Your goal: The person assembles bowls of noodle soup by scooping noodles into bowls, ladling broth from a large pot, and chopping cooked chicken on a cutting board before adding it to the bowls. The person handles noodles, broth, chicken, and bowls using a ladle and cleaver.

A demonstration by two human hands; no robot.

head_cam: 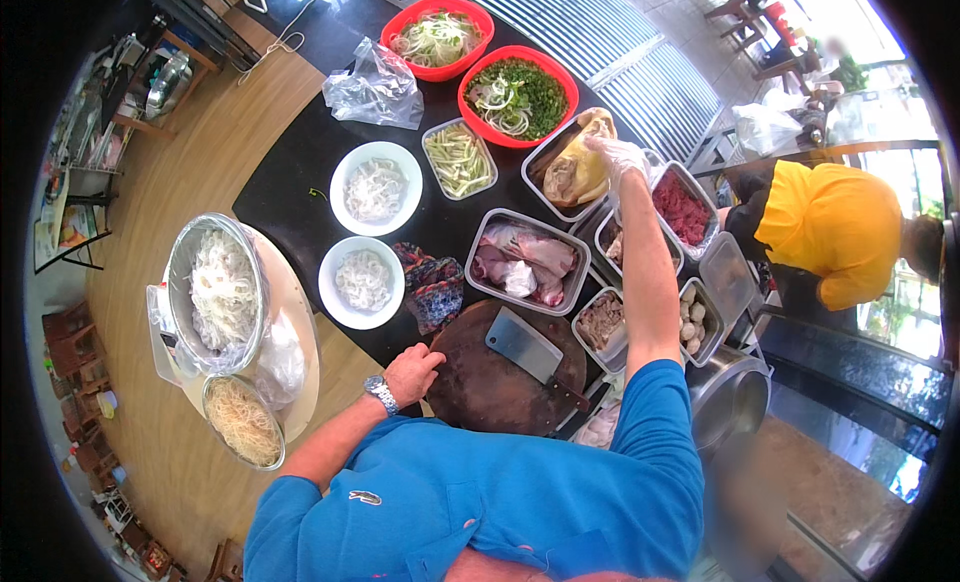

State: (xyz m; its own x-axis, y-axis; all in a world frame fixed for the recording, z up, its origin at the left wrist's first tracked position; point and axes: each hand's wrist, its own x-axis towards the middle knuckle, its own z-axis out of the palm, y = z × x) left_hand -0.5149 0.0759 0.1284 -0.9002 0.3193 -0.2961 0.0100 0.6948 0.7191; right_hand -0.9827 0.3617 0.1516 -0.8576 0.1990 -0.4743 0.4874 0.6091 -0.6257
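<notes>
My right hand (621,159), in a clear plastic glove, has its fingers on a yellow whole cooked chicken (574,168) that sticks up past the rim of its plastic tub (537,183). My left hand (411,373) lies at the left edge of a round wooden chopping board (469,379), fingers bent and nothing seen in them. On the board rests a cleaver (523,344), its handle towards the lower right. Beyond the board is a tub of raw meat (525,256). Two white bowls of rice noodles (374,190) (363,280) and a patterned cloth (433,282) are to the left.
Red bowls hold sliced onion (439,38) and chopped herbs (517,98). Tubs of minced meat (681,205) and meatballs (691,323) stand by my right arm, near a steel pot (731,394). A noodle basin (221,293) sits on a stool at left. A person in yellow (832,229) is at right.
</notes>
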